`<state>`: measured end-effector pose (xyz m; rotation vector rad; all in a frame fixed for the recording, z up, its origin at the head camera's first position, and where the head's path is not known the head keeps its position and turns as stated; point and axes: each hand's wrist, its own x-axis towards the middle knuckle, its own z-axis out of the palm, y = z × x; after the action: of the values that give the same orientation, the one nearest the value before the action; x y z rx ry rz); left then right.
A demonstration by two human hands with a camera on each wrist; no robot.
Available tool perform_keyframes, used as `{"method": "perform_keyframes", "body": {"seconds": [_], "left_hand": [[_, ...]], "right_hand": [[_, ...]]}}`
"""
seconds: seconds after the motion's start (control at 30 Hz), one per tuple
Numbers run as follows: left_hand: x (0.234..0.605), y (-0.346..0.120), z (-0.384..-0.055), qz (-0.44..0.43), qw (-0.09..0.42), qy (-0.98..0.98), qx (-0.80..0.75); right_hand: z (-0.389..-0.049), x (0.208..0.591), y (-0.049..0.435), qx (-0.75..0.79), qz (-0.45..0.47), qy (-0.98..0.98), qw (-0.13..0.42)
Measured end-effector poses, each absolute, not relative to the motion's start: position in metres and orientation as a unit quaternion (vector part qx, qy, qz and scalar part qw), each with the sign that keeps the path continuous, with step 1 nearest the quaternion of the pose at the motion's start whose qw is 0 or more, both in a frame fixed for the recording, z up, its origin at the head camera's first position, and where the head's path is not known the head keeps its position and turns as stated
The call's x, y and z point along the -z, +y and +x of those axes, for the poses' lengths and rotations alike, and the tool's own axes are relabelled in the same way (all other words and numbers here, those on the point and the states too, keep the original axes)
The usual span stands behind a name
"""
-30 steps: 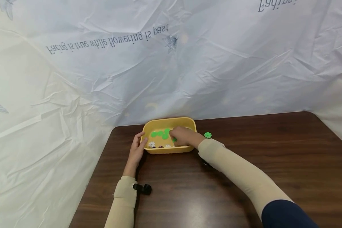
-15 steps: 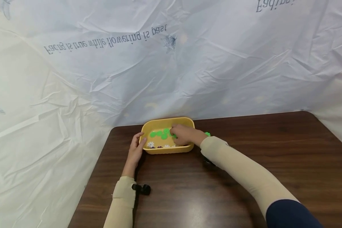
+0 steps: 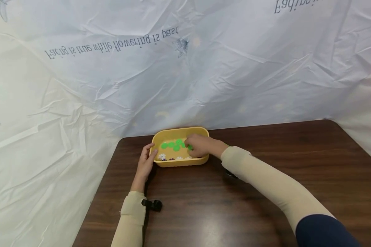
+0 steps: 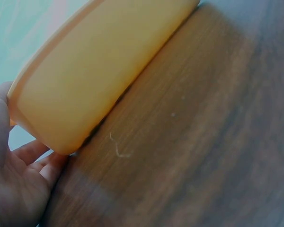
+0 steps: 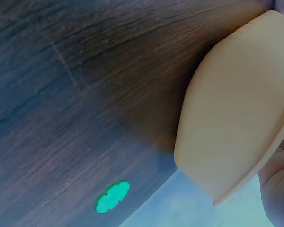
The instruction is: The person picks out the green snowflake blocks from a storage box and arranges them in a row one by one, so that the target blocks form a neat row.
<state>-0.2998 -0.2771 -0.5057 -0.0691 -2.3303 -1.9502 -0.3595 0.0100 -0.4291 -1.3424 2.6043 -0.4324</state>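
Observation:
A yellow plastic basket (image 3: 173, 164) stands at the table's far edge. My left hand (image 3: 146, 162) grips its left end, thumb on the rim; the left wrist view shows fingers (image 4: 31, 152) against the outer wall. My right hand (image 3: 199, 145) reaches inside over the right end, fingers curled down around a green flower-shaped disc (image 3: 190, 147); part of the grasp is hidden. Several more green discs (image 3: 171, 144) lie on the basket floor. White flower-shaped discs (image 3: 162, 156) and a dark purple one (image 3: 172, 159) sit by the near wall.
One green disc (image 5: 112, 196) lies on the brown table (image 3: 185, 199) to the right of the basket; in the head view the right arm hides it. A pale printed cloth (image 3: 160, 85) hangs behind the table and along its left side.
The head view has shifted slightly. My right hand stays in the basket, moving a little rightward within it with the green disc at its fingers. My left hand keeps its grip.

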Motion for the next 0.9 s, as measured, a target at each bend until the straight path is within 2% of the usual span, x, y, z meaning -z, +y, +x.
{"method": "perform_keyframes", "body": {"seconds": [0.27,0.9], "left_hand": [[0.509,-0.278,-0.304,-0.013,0.034,-0.758,0.651],[0.510,-0.278,-0.301,-0.015,0.049,-0.768,0.638]], "right_hand": [[-0.353,0.423,0.014,0.147,-0.472,0.866,0.072],[-0.342,0.407,0.031,0.159,-0.442,0.877,0.099]]}}
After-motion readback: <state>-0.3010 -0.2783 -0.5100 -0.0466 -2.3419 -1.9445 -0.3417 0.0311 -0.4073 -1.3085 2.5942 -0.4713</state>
